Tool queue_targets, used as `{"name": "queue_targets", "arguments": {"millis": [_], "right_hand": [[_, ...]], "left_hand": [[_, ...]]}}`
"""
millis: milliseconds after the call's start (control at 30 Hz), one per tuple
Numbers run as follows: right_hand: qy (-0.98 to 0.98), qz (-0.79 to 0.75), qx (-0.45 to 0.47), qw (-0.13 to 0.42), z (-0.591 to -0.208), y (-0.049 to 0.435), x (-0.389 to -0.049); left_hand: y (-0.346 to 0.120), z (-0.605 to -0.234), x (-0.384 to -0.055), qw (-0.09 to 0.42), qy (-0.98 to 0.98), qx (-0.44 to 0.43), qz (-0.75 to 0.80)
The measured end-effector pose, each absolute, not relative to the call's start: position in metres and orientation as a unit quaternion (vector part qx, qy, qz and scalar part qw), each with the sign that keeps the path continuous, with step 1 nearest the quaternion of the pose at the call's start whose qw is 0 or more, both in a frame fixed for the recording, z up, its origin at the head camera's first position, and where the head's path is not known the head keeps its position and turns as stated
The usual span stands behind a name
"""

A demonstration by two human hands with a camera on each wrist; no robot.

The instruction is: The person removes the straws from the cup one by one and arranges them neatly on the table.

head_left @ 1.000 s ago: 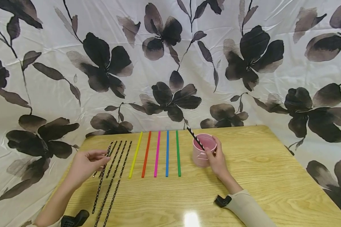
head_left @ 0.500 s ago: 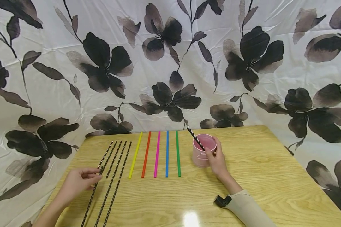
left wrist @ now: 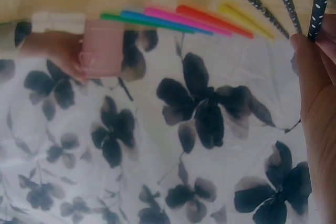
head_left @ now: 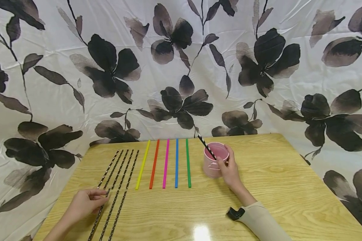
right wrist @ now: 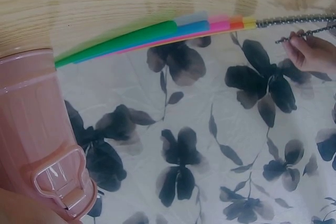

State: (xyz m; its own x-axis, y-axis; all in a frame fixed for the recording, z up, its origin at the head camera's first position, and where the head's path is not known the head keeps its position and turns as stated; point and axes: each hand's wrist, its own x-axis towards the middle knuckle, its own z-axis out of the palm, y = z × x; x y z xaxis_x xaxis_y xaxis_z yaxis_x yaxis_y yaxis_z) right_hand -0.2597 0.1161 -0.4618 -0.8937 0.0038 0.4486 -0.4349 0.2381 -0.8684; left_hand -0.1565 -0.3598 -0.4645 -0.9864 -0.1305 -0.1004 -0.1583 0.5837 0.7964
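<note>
My left hand (head_left: 85,203) pinches the far end of a black straw with white specks (head_left: 97,219) between thumb and fingers. That straw lies slantwise at the left, beside two matching straws (head_left: 110,212) in the near row. In the left wrist view the pinched straw (left wrist: 321,1) shows its white marks close up. My right hand (head_left: 230,170) grips a small pink bucket (head_left: 210,169) by its right side, fingers over the rim. A black-and-white striped straw (head_left: 205,145) leans inside it. The bucket's small handle (right wrist: 62,179) shows in the right wrist view.
Behind the near row lies a far row of several black speckled straws (head_left: 119,169). To its right are a yellow straw (head_left: 142,165), a red one (head_left: 154,164), a pink one (head_left: 166,164), a blue one (head_left: 176,164) and a green one (head_left: 188,164). A floral cloth (head_left: 223,43) hangs behind the wooden table (head_left: 289,187).
My left hand has come toward the near left with its straw, from over the far row down to beside the near row. The right hand and bucket stay in place.
</note>
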Motion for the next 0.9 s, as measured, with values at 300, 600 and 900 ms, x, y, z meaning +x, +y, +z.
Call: {"name": "queue_targets", "arguments": {"millis": [300, 600, 900], "right_hand": [[-0.769, 0.595, 0.142, 0.184, -0.46, 0.116, -0.258], [-0.772, 0.593, 0.14, 0.183, -0.461, 0.117, -0.258], [-0.773, 0.59, 0.144, 0.186, -0.462, 0.117, -0.259]], "left_hand": [[-0.363, -0.474, -0.16, 0.034, 0.889, -0.103, 0.445], [-0.364, -0.48, -0.162, 0.051, 0.888, -0.113, 0.442], [-0.362, -0.48, -0.164, 0.054, 0.889, -0.121, 0.439]]}}
